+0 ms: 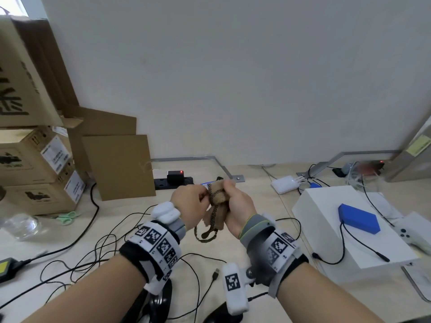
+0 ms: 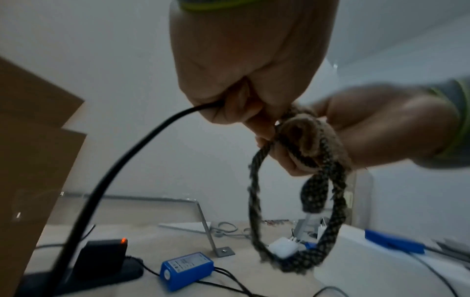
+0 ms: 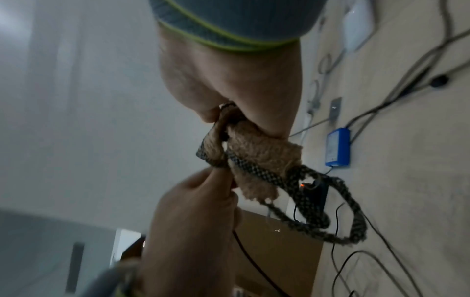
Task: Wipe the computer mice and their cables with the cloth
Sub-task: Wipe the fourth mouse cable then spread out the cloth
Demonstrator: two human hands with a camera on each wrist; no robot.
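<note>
Both hands are raised above the desk. My right hand (image 1: 236, 206) grips a bunched tan cloth (image 1: 218, 199) whose dark speckled trim hangs below it in a loop (image 2: 257, 201). My left hand (image 1: 189, 201) is closed round a black mouse cable (image 2: 114, 170), which drops toward the desk, and its fingertips meet the cloth (image 2: 302, 136). The right wrist view shows the cloth (image 3: 262, 154) between the right hand (image 3: 229, 84) and the left hand (image 3: 193, 221). Two dark mice (image 1: 158, 304) (image 1: 221, 315) lie at the desk's near edge, partly hidden by my arms.
Loose black cables and a USB plug (image 1: 216, 273) sprawl over the desk. Cardboard boxes (image 1: 30, 159) stand at the left with scissors (image 1: 67, 216) and a glass (image 1: 21, 226). A power strip (image 1: 173, 180) lies behind; a white box (image 1: 326, 206) bearing a blue block (image 1: 359, 217) stands to the right.
</note>
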